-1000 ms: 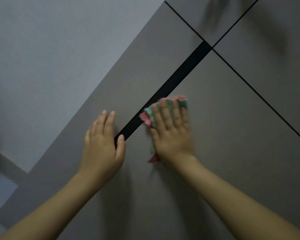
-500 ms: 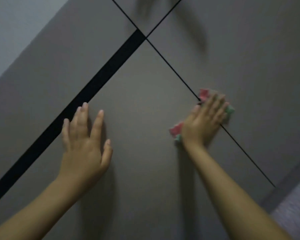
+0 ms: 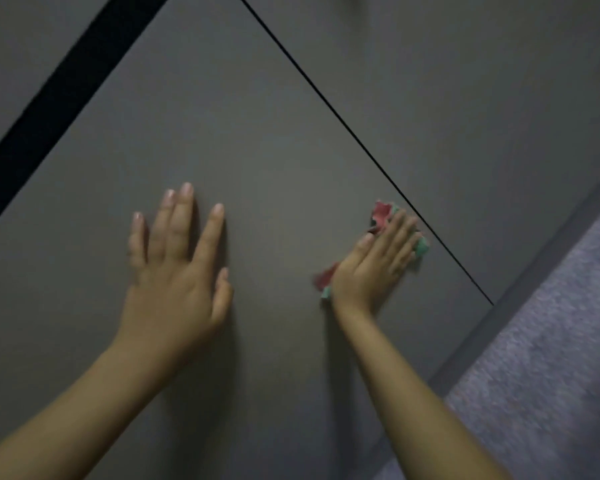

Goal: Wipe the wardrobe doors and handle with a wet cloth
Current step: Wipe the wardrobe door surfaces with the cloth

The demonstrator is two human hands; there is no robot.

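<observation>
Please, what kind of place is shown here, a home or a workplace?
Probably a room in a home, perhaps a bedroom. A large grey wardrobe door fills the view, with a black handle strip beside it and grey carpet-like floor below. The right hand presses a red and green cloth on it.

A home, likely a bedroom: tall flat grey wardrobe doors with thin seams and a black recessed handle strip stand over grey carpeted floor in dim indoor light.
</observation>
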